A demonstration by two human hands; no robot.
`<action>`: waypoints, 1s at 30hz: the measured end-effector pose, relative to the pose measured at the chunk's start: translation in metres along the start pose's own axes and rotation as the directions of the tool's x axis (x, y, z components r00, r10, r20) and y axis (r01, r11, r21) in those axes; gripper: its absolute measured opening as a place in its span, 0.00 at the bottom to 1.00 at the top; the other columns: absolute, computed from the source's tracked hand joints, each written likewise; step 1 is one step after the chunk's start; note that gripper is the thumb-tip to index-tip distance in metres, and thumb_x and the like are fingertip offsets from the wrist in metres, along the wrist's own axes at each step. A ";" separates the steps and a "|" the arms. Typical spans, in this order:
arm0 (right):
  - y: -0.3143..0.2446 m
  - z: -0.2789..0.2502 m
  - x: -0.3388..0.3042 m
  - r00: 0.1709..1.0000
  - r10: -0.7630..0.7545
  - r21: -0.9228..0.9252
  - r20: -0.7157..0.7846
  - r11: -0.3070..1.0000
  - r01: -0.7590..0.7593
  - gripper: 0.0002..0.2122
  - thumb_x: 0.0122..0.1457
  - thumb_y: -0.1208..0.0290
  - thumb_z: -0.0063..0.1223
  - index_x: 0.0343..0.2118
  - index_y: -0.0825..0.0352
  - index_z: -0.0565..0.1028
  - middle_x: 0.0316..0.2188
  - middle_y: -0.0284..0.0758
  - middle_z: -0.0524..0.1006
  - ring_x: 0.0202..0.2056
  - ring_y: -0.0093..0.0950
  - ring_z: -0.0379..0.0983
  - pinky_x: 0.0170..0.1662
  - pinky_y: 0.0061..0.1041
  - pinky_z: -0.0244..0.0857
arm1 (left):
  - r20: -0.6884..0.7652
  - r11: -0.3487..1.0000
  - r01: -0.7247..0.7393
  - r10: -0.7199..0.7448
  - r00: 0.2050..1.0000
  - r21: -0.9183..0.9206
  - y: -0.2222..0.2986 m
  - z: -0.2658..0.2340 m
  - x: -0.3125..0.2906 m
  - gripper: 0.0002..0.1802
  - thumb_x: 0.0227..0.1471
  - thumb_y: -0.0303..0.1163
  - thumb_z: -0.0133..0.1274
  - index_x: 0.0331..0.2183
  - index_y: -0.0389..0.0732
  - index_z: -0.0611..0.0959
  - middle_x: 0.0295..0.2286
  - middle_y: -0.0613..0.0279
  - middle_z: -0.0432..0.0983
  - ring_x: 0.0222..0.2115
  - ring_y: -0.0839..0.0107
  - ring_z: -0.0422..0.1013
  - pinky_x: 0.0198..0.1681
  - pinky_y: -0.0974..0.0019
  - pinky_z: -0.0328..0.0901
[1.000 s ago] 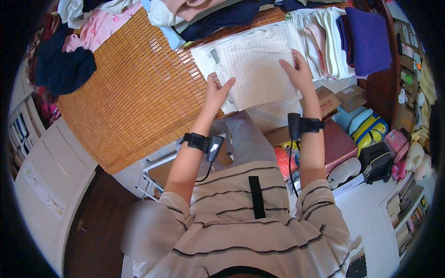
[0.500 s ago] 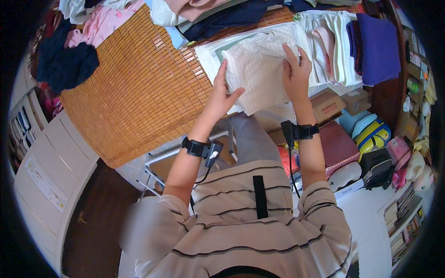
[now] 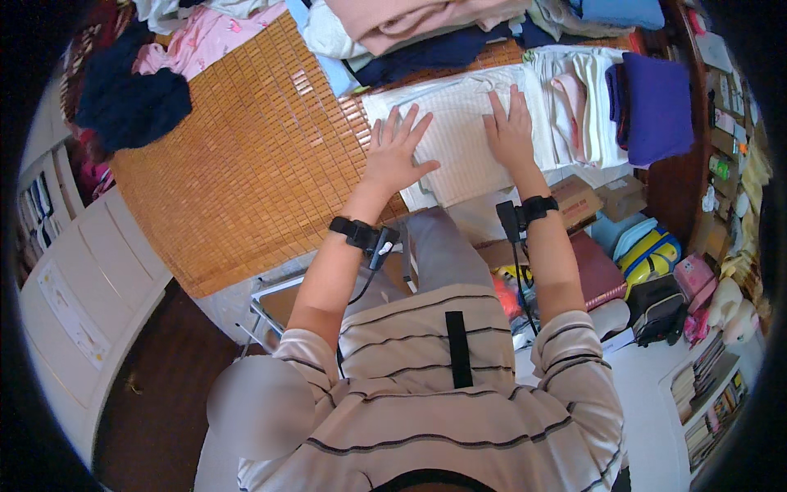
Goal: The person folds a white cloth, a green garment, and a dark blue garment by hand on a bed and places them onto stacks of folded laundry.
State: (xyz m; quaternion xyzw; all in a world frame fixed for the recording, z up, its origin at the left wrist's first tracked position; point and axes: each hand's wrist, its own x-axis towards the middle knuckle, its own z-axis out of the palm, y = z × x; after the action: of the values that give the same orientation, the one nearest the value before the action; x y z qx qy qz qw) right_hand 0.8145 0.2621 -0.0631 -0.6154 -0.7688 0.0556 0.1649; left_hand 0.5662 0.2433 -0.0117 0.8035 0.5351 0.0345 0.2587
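Note:
A folded white ribbed garment (image 3: 461,152) lies flat near the edge of the bamboo mat, on top of other pale cloth. My left hand (image 3: 399,156) rests at its left side, fingers spread, with the thumb reaching onto the fabric. On its right part, my right hand (image 3: 512,135) lies flat with fingers stretched out. Neither hand grips anything. Just right of the garment stands a row of folded white and pink clothes (image 3: 586,107), and a folded purple cloth (image 3: 661,108) ends that row.
The bamboo mat (image 3: 238,172) stretches left. Piled clothes (image 3: 426,29) line its far side, with a dark bundle (image 3: 135,94) at the far left. Below right are cardboard boxes (image 3: 575,201), a maroon box (image 3: 592,271) and bags (image 3: 652,258). A white cabinet (image 3: 98,279) curves along the left.
The garment has been lowered and now lies flatter. My left hand has opened out beside it, and my right hand has flattened onto it. The view has shifted slightly.

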 end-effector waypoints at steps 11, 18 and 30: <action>-0.068 -0.051 0.013 0.969 0.166 -0.150 0.184 0.979 -0.139 0.25 0.52 0.70 0.45 0.56 0.58 0.57 0.57 0.46 0.51 0.57 0.48 0.46 0.56 0.48 0.42 | 0.262 0.920 0.350 -0.299 0.918 -0.176 -0.037 -0.001 -0.065 0.41 0.49 0.59 0.41 0.58 0.52 0.49 0.58 0.52 0.43 0.56 0.50 0.48 0.54 0.44 0.47; -0.206 -0.023 0.014 0.968 -0.155 0.269 0.197 0.958 0.099 0.24 0.46 0.77 0.48 0.50 0.60 0.64 0.49 0.43 0.61 0.51 0.42 0.56 0.51 0.41 0.51 | 0.395 0.785 0.609 -0.526 0.753 -0.113 -0.127 0.006 -0.168 0.41 0.50 0.60 0.38 0.59 0.55 0.46 0.59 0.55 0.36 0.58 0.48 0.41 0.56 0.46 0.43; -0.320 0.065 0.141 0.855 -0.300 0.284 0.422 0.940 0.189 0.27 0.44 0.73 0.55 0.51 0.59 0.63 0.50 0.43 0.58 0.52 0.43 0.53 0.54 0.41 0.48 | 0.003 0.715 0.688 -0.693 0.721 -0.120 -0.298 -0.033 -0.208 0.69 0.23 0.63 0.62 0.59 0.50 0.41 0.59 0.46 0.32 0.59 0.46 0.33 0.55 0.38 0.36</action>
State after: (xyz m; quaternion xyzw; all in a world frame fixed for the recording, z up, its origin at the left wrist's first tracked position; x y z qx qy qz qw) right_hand 0.4701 0.3301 -0.0057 -0.4576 -0.8462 0.2674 0.0549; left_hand 0.2161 0.1600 -0.0722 0.5290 0.7986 -0.0174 0.2864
